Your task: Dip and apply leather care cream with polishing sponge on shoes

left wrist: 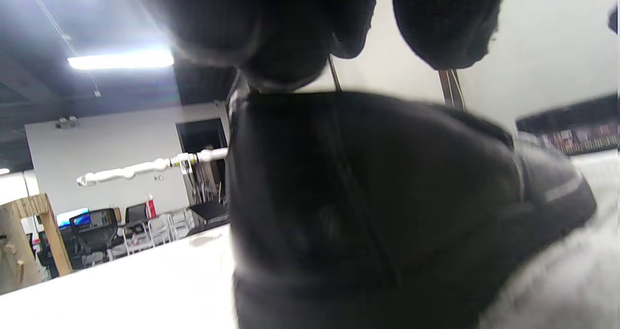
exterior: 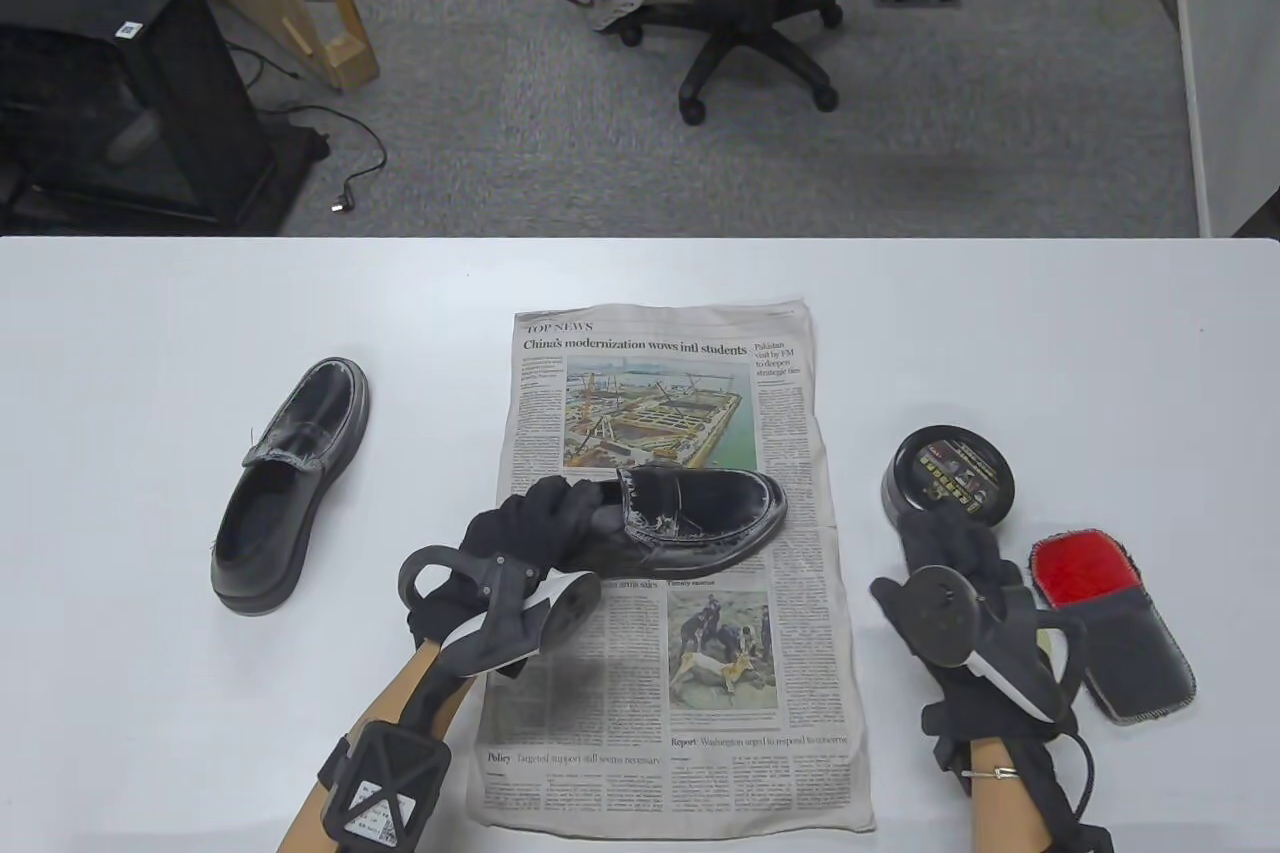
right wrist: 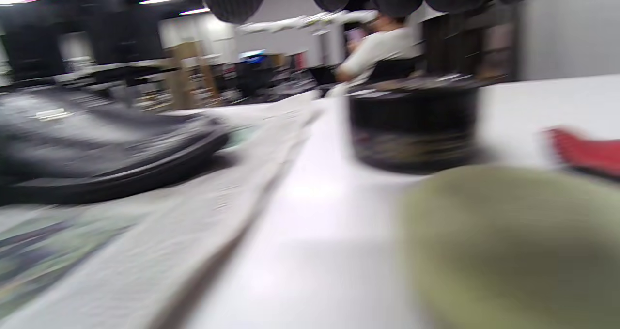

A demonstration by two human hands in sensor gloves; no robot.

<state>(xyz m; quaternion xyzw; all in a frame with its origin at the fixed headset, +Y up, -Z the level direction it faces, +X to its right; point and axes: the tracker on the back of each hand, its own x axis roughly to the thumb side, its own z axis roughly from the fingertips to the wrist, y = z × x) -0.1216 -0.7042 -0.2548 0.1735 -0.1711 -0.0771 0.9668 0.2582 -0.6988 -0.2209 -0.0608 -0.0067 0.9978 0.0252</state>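
Note:
A black loafer [exterior: 700, 518] streaked with white cream lies on a newspaper [exterior: 660, 693], toe pointing right. My left hand [exterior: 545, 518] grips its heel; in the left wrist view the fingers [left wrist: 445, 23] curl over the heel of the shoe [left wrist: 368, 198]. A round cream tin [exterior: 950, 478] with its lid on stands to the right of the paper. My right hand [exterior: 945, 548] hovers just short of it, fingers stretched toward the tin and holding nothing. A pale yellow-green sponge [right wrist: 513, 242] lies under that wrist, with the tin [right wrist: 414, 125] beyond it.
A second black loafer [exterior: 290, 483] lies on the white table [exterior: 1050, 343] to the left. A red and black polishing mitt [exterior: 1110, 623] sits right of my right hand. A person sits on an office chair [exterior: 750, 3] beyond the table's far edge.

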